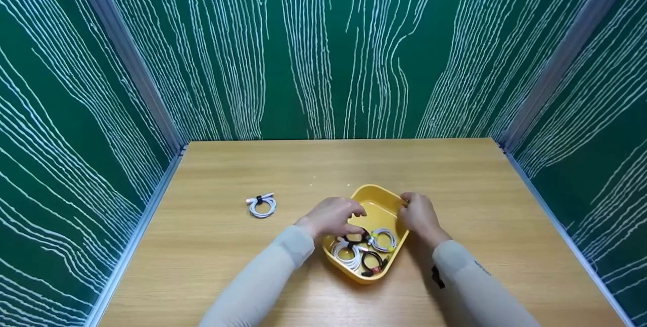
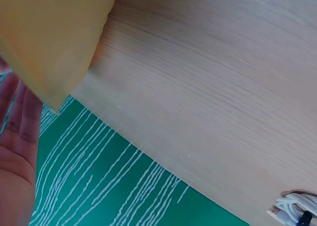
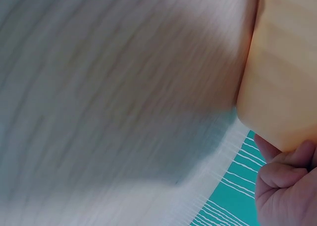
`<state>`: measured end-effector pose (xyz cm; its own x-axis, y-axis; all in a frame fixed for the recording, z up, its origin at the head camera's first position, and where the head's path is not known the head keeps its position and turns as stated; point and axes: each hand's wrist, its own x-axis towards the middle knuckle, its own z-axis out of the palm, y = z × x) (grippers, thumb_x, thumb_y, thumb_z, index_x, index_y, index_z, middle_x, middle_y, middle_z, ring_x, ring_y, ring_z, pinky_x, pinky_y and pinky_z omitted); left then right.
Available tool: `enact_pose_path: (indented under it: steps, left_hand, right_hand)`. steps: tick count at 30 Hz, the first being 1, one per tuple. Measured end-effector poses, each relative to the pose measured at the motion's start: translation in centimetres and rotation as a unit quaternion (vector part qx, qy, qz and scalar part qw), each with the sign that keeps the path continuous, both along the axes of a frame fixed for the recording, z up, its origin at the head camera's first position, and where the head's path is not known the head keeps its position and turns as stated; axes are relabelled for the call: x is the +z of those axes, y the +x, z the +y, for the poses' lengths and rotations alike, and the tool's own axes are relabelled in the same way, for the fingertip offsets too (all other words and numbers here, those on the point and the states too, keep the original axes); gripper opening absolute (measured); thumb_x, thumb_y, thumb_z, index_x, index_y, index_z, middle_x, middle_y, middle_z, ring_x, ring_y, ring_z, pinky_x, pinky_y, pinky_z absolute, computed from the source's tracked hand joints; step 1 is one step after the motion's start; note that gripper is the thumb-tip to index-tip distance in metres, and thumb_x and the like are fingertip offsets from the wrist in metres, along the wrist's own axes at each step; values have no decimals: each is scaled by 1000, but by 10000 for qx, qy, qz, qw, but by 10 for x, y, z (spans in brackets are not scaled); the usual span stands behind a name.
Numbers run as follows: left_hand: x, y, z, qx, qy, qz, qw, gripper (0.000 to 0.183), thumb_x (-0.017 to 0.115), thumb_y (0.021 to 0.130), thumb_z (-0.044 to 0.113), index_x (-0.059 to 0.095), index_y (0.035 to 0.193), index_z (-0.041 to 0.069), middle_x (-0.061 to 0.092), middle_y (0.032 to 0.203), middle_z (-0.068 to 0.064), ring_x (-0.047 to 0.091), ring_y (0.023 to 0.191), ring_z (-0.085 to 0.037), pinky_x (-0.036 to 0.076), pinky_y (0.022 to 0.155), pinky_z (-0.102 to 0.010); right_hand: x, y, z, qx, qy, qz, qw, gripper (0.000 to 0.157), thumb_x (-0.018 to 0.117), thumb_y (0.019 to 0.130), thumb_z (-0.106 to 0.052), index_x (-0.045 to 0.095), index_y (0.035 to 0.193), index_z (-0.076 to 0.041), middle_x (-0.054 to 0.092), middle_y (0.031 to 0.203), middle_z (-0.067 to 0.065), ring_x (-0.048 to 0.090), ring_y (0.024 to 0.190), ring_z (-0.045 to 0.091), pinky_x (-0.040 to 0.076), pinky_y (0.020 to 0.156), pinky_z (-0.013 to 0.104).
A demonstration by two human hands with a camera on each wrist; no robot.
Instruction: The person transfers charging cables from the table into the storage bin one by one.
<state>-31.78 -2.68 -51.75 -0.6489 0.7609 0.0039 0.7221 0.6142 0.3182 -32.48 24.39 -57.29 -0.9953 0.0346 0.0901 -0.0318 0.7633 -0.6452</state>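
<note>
A yellow plastic basin (image 1: 374,193) with rounded corners sits tilted at an angle on the table, holding several coiled cables. Among them are a white coil (image 1: 347,262), a grey-white coil with a yellow-green tie (image 1: 384,240) and a black coil (image 1: 371,261). My right hand (image 1: 419,216) grips the basin's right rim, fingers curled at its edge; the right wrist view shows those fingers (image 3: 287,174) at the basin's corner. Over the left rim reaches my left hand (image 1: 333,217), thumb and fingers apart above a black cable (image 1: 358,236). Its fingers look fairly straight in the left wrist view.
Left of the basin, a white coiled cable (image 1: 262,207) with a black strap lies on the wooden table (image 1: 212,266). Green walls (image 1: 303,64) with white wavy lines enclose the back and sides, framed by grey posts (image 1: 126,54).
</note>
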Motion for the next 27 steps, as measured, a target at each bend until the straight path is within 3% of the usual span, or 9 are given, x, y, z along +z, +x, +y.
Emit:
enact_pose_path:
  steps: [5,9,12,19,24,27]
  left_hand:
    - [1,1,-10,133,389,-61,9991,43,79,100,36,74,137,14,78,132,-1,74,116,-21,59,104,-33]
    - [2,1,-17,162,619,57,9979,43,80,100,35,75,135,12,78,128,-3,75,112,-21,60,99,-32]
    - [3,1,-23,237,715,64,9971,42,80,100,34,75,135,12,78,128,-3,75,111,-21,61,97,-32]
    - [7,1,-39,474,727,-155,9961,45,80,100,37,73,138,12,77,132,-3,73,113,-18,61,99,-34]
    - [6,2,-51,603,825,-181,9946,43,81,99,35,74,135,13,78,127,-2,72,113,-19,60,99,-35]
    - [5,2,-56,632,849,-158,9943,42,81,99,35,75,134,13,78,126,-3,73,112,-20,60,98,-36]
  right_hand:
    - [-1,1,1,-12,-6,-5,10000,34,59,91,3,77,120,6,77,117,30,73,104,41,61,95,55]
    - [-2,0,1,3,53,186,9998,29,58,89,5,79,109,5,78,101,25,68,86,33,58,77,45]
    - [-3,-1,1,40,98,342,9994,28,57,86,6,79,103,5,77,96,23,63,79,30,53,71,42]
    - [-2,-1,-1,74,100,397,9991,27,58,86,5,79,102,5,78,99,25,67,85,35,58,79,50]
    - [-1,-1,0,82,65,284,9995,33,57,89,4,77,115,9,77,116,32,73,102,43,61,92,58]
    - [0,0,0,70,67,219,9997,34,57,91,3,77,118,10,76,117,32,73,103,43,61,93,57]
